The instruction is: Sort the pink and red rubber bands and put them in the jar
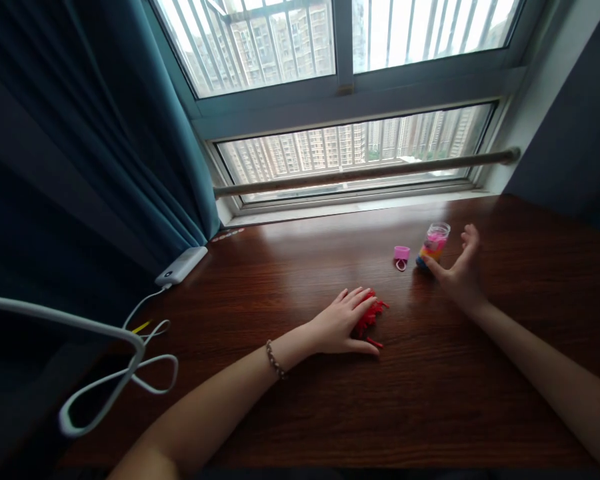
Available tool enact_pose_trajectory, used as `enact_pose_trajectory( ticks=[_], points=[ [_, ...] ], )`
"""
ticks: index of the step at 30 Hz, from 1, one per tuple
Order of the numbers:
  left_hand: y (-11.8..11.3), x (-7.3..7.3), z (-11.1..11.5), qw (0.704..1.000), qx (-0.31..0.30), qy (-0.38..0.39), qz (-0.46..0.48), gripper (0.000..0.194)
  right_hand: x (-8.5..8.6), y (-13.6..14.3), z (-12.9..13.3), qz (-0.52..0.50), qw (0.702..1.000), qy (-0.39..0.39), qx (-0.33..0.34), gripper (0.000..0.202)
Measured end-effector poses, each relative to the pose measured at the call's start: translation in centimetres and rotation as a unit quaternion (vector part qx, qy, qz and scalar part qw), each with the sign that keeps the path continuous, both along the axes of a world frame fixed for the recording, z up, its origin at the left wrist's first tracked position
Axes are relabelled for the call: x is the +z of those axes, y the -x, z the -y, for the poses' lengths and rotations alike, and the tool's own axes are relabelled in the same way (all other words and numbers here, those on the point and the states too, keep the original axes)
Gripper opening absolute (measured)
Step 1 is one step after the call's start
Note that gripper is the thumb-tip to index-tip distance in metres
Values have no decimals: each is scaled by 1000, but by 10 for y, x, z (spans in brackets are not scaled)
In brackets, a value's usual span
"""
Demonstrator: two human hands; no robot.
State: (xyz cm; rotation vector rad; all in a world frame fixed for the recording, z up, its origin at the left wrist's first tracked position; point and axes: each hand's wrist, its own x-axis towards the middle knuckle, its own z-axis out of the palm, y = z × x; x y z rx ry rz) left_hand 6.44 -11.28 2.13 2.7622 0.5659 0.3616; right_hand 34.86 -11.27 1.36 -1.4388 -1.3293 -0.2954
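My left hand (344,323) lies spread on the desk, its fingers partly over a pile of small red pieces (369,315). One red piece (375,343) lies apart, between the thumb and the pile. Farther right, my right hand (459,273) is open beside a clear jar (434,244), the thumb at the jar's lower part and the fingers raised away from it. The jar stands without a lid and shows pink, yellow and blue contents in layers. Just left of the jar sits a pink cap (401,253) with a loop on its near side.
The brown wooden desk (280,267) reaches to a window with a horizontal rail (370,175). At the left are a white power bank (181,265), a looped white cable (153,363), a yellow strip (141,327) and a blue curtain (145,133).
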Motion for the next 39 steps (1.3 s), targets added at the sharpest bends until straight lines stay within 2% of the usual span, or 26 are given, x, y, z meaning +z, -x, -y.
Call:
enact_pose_trajectory(
  ticks=[3, 5, 8, 11, 15, 18, 20, 23, 25, 27, 31, 34, 39],
  points=[
    [2, -4, 1, 999, -5, 7, 41, 66, -23, -9, -15, -58, 995, 54, 66, 89],
    [6, -6, 3, 997, -8, 1, 72, 53, -31, -11, -21, -83, 990, 75, 87, 82],
    [8, -8, 2, 995, -20, -11, 93, 36, -31, -8, -21, -93, 989, 87, 80, 67],
    [8, -10, -2, 993, -23, -8, 114, 25, -19, 1, -9, -95, 989, 88, 75, 57],
    [10, -14, -6, 986, 30, 21, 160, 27, 1, 22, 15, -91, 982, 106, 129, 48],
    [14, -16, -7, 974, 86, 94, 190, 33, 11, 39, 31, -63, 972, 128, 189, 44],
    [16, -16, -8, 960, 91, 171, 204, 40, 16, 48, 39, -32, 966, 137, 219, 42],
    [19, -11, -13, 941, 63, 260, 205, 51, 21, 57, 49, 0, 960, 136, 246, 40],
    [20, -3, -18, 949, 46, 253, 181, 55, 25, 59, 53, 4, 958, 126, 257, 39],
    [23, 6, -24, 968, 35, 208, 134, 55, 27, 60, 55, 3, 957, 119, 263, 40],
    [30, 16, -32, 987, 52, 152, 30, 68, 26, 60, 56, 0, 957, 117, 267, 40],
    [34, 15, -33, 982, 84, 167, -4, 71, 23, 61, 55, 5, 955, 119, 272, 41],
    [28, 8, -30, 982, 87, 170, 2, 53, 22, 63, 55, 22, 951, 119, 284, 40]
  ],
)
